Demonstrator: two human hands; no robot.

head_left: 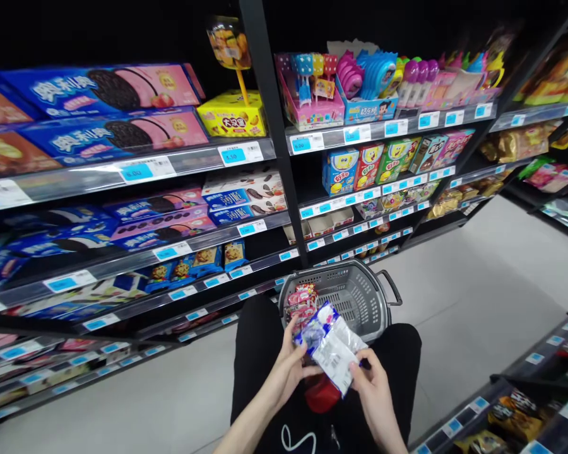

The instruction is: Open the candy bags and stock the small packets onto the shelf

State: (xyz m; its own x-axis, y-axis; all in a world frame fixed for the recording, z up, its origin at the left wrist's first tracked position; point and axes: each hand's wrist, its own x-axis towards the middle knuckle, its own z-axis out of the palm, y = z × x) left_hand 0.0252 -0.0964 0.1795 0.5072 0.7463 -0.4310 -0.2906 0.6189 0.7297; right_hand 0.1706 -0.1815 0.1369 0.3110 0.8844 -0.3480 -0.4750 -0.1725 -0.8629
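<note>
Between my hands, above my lap, are blue and white snack packets (334,353) whose printed back faces up; I cannot tell exactly how many there are. My left hand (288,362) grips the blue end with thumb and fingers. At the lower right corner, my right hand (368,373) pinches the white edge. Just beyond them a grey plastic shopping basket (370,302) stands between my knees, with several red and pink packets (303,299) at its left end. Something red (322,394) lies under the packets, partly hidden.
Shelves of cookie boxes (113,132) rise on the left. Ahead are lollipop displays (312,113) and small snack boxes (343,170). A yellow candy box (231,116) sits beside the black shelf post (265,75). Grey floor (483,271) runs to the right, with low shelves (497,391) at lower right.
</note>
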